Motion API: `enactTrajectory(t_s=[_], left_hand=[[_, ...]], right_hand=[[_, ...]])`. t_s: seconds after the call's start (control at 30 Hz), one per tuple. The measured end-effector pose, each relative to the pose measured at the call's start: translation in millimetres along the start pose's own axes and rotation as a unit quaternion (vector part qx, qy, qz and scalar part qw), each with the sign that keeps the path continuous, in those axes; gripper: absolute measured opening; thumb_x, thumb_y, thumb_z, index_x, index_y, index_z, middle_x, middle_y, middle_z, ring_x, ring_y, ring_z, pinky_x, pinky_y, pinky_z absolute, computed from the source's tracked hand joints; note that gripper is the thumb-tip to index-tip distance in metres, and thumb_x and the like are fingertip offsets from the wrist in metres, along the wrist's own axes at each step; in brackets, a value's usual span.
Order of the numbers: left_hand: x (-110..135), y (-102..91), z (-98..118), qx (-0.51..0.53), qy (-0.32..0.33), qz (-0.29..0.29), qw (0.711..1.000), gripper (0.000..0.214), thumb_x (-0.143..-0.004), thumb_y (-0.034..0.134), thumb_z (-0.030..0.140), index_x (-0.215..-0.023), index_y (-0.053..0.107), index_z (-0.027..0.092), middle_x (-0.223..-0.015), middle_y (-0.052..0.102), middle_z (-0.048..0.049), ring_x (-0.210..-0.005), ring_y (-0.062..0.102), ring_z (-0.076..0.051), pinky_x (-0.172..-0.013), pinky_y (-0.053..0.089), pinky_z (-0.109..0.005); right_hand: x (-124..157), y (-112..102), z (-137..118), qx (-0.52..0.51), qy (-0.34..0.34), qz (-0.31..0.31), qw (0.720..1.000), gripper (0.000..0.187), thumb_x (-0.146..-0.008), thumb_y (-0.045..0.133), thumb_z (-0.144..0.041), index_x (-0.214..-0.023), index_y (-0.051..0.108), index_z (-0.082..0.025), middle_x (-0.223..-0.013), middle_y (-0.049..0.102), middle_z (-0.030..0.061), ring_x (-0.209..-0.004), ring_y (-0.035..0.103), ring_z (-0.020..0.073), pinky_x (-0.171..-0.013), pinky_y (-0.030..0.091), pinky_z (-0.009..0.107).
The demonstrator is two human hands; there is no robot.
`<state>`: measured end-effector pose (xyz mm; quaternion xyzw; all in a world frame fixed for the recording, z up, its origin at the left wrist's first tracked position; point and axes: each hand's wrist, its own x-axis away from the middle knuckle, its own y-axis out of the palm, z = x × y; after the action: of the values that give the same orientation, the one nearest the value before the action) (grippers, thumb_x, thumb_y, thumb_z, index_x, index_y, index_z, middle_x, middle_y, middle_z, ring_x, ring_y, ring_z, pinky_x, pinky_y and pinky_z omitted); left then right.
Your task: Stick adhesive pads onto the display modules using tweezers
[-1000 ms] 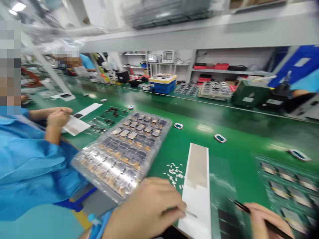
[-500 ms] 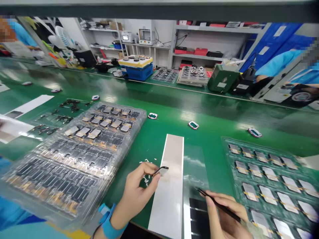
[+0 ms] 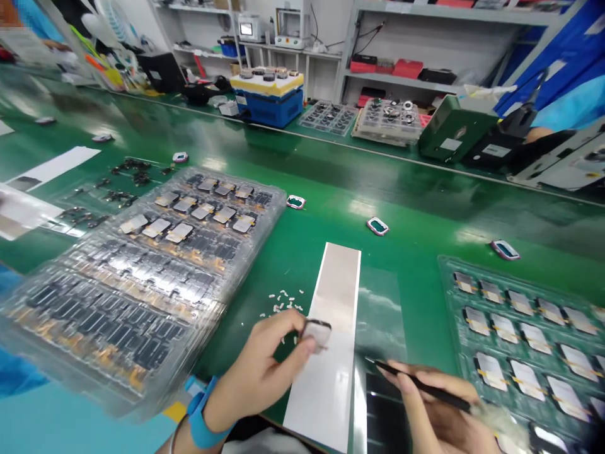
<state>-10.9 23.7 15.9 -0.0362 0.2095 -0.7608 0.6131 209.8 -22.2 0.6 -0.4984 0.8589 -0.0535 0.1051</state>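
My left hand (image 3: 265, 369) pinches a small flat screen part (image 3: 316, 332) over the long white strip (image 3: 331, 353) on the green bench. A blue band wraps that wrist. My right hand (image 3: 437, 413) grips black tweezers (image 3: 416, 381), their tip pointing left toward the strip and a dark sheet (image 3: 382, 416). To the left lies a clear plastic tray (image 3: 142, 265) with several rows of small screen parts. At the right sits a green tray (image 3: 524, 334) with several more parts.
Small white bits (image 3: 283, 302) lie scattered by the strip. Small framed pieces (image 3: 377, 226) (image 3: 295, 202) (image 3: 505, 250) rest on the belt beyond. A blue box (image 3: 269, 98), stacked trays (image 3: 387, 120) and a green device (image 3: 454, 132) stand at the back. A person in blue sits far right (image 3: 571, 101).
The view dropped from the neighbour at the left to my bench. My left hand lifted off the strip with a small part pinched in it. The right hand kept the tweezers.
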Motion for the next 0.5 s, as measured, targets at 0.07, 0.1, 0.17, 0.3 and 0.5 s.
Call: enactTrajectory(t_s=[0.07, 0.1, 0.17, 0.3, 0.5], left_hand=[[-1.9, -4.8, 6.8, -0.077, 0.063, -0.123, 0.987, 0.008, -0.093, 0.056, 0.016, -0.095, 0.062, 0.020, -0.092, 0.073, -0.0057, -0.091, 0.069, -0.022, -0.082, 0.053, -0.033], [-2.9, -6.8, 9.2, -0.107, 0.090, -0.165, 0.976, 0.015, -0.091, 0.057, 0.014, -0.103, 0.063, 0.021, -0.099, 0.074, -0.0066, -0.102, 0.068, -0.025, -0.090, 0.052, -0.036], [-4.6, -9.0, 11.0, -0.152, 0.125, -0.207, 0.958, 0.025, -0.090, 0.060, 0.010, -0.112, 0.063, 0.021, -0.108, 0.075, -0.0063, -0.119, 0.063, -0.027, -0.105, 0.045, -0.041], [-5.3, -8.2, 8.0, -0.160, 0.162, -0.215, 0.950, 0.018, -0.091, 0.058, 0.009, -0.104, 0.064, 0.020, -0.110, 0.075, -0.0056, -0.117, 0.063, -0.027, -0.109, 0.041, -0.042], [-0.7, 1.2, 13.4, -0.103, 0.178, -0.211, 0.956, 0.012, -0.094, 0.053, 0.009, -0.095, 0.061, 0.018, -0.107, 0.074, -0.0046, -0.099, 0.065, -0.022, -0.092, 0.048, -0.035]], right_hand=[[-2.9, 4.2, -0.4, -0.009, 0.025, -0.042, 0.999, 0.019, -0.076, 0.080, -0.035, -0.083, 0.068, -0.022, -0.083, 0.074, 0.0067, -0.072, 0.075, 0.0282, -0.067, 0.067, 0.040], [-3.7, 8.5, -0.7, -0.021, 0.030, -0.056, 0.998, 0.020, -0.076, 0.080, -0.034, -0.085, 0.068, -0.022, -0.085, 0.075, 0.0072, -0.072, 0.076, 0.0281, -0.067, 0.067, 0.038], [-4.1, 19.0, -1.6, -0.053, 0.031, -0.067, 0.996, 0.020, -0.078, 0.079, -0.031, -0.090, 0.067, -0.021, -0.088, 0.074, 0.0071, -0.076, 0.076, 0.0271, -0.069, 0.067, 0.035], [-5.4, 24.0, -1.8, -0.060, 0.040, -0.078, 0.994, 0.022, -0.081, 0.077, -0.029, -0.095, 0.063, -0.020, -0.093, 0.074, 0.0078, -0.083, 0.076, 0.0248, -0.076, 0.065, 0.031], [-14.4, -22.2, 5.3, -0.004, 0.051, -0.041, 0.998, 0.029, -0.080, 0.078, -0.035, -0.096, 0.058, -0.021, -0.093, 0.072, 0.0080, -0.068, 0.075, 0.0218, -0.063, 0.065, 0.029]])
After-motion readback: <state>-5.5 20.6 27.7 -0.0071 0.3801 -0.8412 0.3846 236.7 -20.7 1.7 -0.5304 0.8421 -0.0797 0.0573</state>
